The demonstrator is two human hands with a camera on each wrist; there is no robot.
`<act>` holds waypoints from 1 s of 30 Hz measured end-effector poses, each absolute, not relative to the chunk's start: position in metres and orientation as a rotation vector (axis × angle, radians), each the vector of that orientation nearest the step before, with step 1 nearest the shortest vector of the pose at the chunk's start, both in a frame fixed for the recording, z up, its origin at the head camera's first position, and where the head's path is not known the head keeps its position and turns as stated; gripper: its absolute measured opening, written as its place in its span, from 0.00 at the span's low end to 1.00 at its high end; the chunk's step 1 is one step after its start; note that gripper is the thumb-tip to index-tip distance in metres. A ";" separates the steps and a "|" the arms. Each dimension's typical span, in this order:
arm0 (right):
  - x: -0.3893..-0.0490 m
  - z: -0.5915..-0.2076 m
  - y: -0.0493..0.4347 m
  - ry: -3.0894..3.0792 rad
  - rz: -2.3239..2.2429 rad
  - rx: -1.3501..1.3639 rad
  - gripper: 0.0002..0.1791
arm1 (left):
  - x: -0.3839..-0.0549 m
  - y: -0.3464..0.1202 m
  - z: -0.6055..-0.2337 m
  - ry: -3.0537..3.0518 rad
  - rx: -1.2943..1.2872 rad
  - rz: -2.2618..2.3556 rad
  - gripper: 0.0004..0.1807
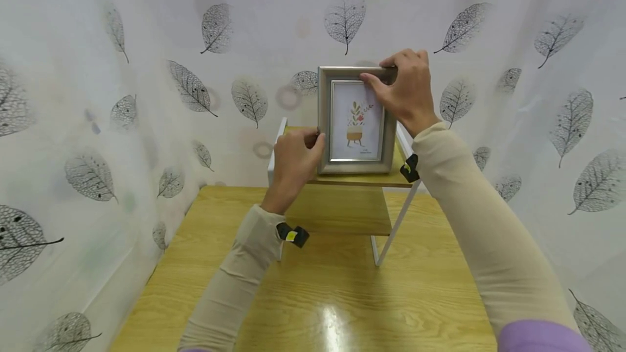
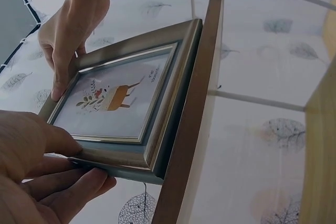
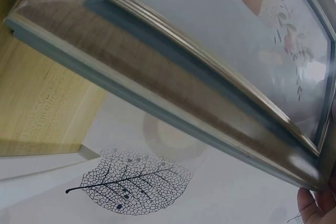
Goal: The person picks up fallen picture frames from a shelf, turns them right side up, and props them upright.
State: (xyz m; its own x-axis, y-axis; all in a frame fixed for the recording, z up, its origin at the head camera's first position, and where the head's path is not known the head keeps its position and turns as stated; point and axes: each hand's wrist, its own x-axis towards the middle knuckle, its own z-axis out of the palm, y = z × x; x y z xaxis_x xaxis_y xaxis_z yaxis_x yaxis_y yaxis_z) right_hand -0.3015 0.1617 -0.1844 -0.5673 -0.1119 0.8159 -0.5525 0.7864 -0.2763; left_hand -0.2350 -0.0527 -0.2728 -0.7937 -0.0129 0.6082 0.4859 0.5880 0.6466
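Observation:
A silver-grey picture frame (image 1: 356,167) stands upright at the front of the top shelf of a small wooden rack (image 1: 337,211). Inside it is a print (image 2: 118,98) of a potted plant. My right hand (image 1: 409,88) grips the frame's upper right corner, thumb on the front and fingers over the top edge. At the frame's left side my left hand (image 1: 297,159) pinches the edge. The left wrist view shows the thumb on the front and the fingers behind. In the right wrist view the frame's side (image 3: 173,95) fills much of the picture, with fingertips at its corner.
The rack has white metal legs (image 1: 398,227) and a lower shelf, and stands on a wood-grain table (image 1: 332,292). Behind and on both sides hangs a white curtain (image 1: 279,26) printed with dark leaves. Black wrist straps (image 1: 293,234) sit over beige sleeves.

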 end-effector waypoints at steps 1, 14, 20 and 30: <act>-0.301 -0.184 0.162 -2.117 0.651 0.490 0.28 | -0.235 -0.053 -0.273 -2.252 -0.370 -1.151 0.10; -0.299 -0.185 0.162 -2.119 0.617 0.485 0.29 | -0.237 -0.053 -0.273 -2.272 -0.338 -1.176 0.12; -0.298 -0.186 0.163 -2.112 0.597 0.508 0.30 | -0.237 -0.054 -0.273 -2.261 -0.351 -1.199 0.13; -0.298 -0.188 0.165 -2.094 0.592 0.535 0.29 | -0.237 -0.053 -0.274 -2.264 -0.356 -1.203 0.14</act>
